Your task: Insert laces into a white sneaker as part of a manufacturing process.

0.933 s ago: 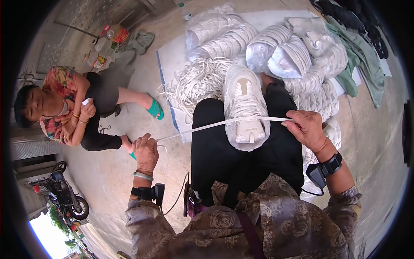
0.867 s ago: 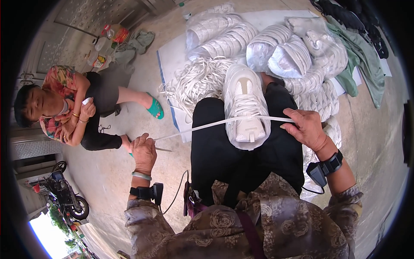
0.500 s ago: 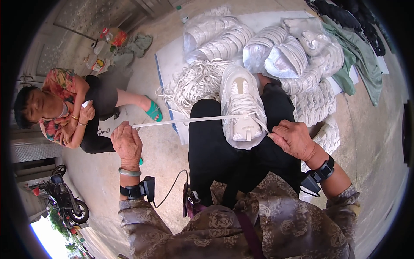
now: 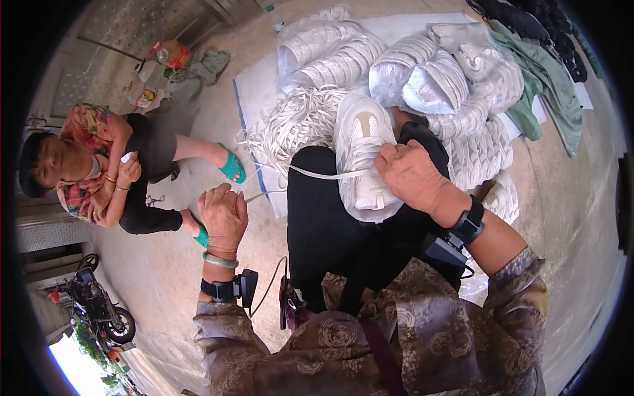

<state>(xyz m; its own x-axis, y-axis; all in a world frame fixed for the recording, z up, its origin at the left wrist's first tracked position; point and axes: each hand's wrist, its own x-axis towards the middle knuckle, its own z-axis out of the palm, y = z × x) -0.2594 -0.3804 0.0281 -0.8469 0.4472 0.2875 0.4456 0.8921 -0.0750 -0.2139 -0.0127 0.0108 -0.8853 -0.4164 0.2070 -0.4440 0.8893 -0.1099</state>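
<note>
A white sneaker (image 4: 365, 155) stands between my knees, toe away from me. My right hand (image 4: 413, 175) is over the right side of its lacing, fingers closed; its fingertips are partly hidden and meet the lace there. A flat white shoelace (image 4: 330, 176) runs slack and curved from the lacing toward the left. Off to the left of my knee, my left hand (image 4: 223, 221) is closed on a length of this lace, its end trailing between thumb and fingers. Dark-trousered knees (image 4: 314, 218) of mine flank the shoe.
A heap of loose white laces (image 4: 300, 125) lies beyond my left knee. Bagged stacks of white shoe parts (image 4: 333, 59) rest on a white sheet (image 4: 254, 99). A green cloth (image 4: 538, 99) lies at right. Another person (image 4: 112, 162) sits at left; a motorcycle (image 4: 99, 297) stands behind.
My right hand has moved up and left onto the lacing. My left hand has come down and to the right, and the lace, stretched taut before, now hangs slack.
</note>
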